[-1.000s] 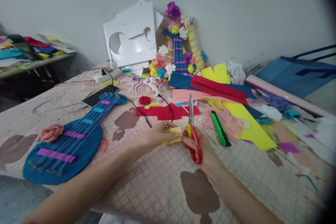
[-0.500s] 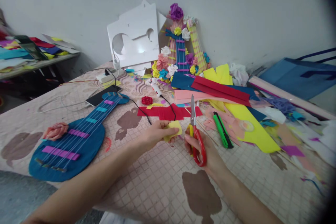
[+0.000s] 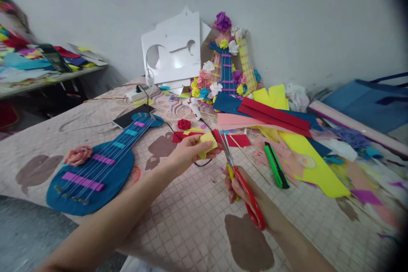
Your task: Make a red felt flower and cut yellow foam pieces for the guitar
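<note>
- Right hand (image 3: 247, 191): fingers curled round the handles of the red scissors (image 3: 247, 191), blades slightly parted and pointing away.
- Left hand (image 3: 188, 153): thumb and fingers pinching a small yellow paper (image 3: 206, 145) above the tablecloth (image 3: 178, 216), just beside the blades (whether they touch, I cannot tell).
- Blue guitar (image 3: 123, 163): flat, left of both hands.
- Green cutter (image 3: 274, 163): right of the scissors.
- Red paper strip (image 3: 239, 140): behind the left hand, partly covered.
- Red flower (image 3: 184, 124), then glue gun (image 3: 194, 108): farther back.
- White board (image 3: 178, 61): upright by the wall.
</note>
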The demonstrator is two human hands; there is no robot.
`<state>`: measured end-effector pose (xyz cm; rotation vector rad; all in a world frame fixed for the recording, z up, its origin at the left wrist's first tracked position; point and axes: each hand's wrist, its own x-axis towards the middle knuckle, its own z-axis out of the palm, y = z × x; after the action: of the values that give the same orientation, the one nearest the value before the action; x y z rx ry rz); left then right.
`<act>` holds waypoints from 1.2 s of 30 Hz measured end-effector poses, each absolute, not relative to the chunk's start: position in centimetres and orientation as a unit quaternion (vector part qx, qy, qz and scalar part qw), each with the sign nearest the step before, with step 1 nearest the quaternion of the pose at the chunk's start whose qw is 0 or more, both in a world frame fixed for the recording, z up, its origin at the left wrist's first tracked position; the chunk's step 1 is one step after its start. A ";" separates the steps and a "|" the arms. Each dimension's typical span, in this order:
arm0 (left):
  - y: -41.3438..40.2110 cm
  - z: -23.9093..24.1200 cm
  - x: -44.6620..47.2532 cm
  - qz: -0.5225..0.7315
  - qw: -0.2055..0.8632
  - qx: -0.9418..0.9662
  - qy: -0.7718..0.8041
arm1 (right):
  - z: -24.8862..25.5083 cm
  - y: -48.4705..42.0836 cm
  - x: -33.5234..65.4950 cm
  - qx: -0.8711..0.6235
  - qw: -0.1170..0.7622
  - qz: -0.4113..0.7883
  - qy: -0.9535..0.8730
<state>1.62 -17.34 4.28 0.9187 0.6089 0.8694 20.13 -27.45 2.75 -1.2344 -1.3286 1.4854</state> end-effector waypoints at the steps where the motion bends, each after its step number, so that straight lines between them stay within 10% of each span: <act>1: -17.3 4.3 1.6 0.404 0.764 0.421 0.276 | 2.9 -27.5 20.1 -0.479 0.377 0.580 -0.541; 36: -17.3 4.3 1.7 0.426 0.753 0.408 0.294 | 2.8 -27.5 19.8 -0.504 0.346 0.569 -0.549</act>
<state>1.75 -17.31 4.31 0.8900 0.6408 0.9297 19.75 -27.48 2.77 -1.3089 -1.4254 1.4763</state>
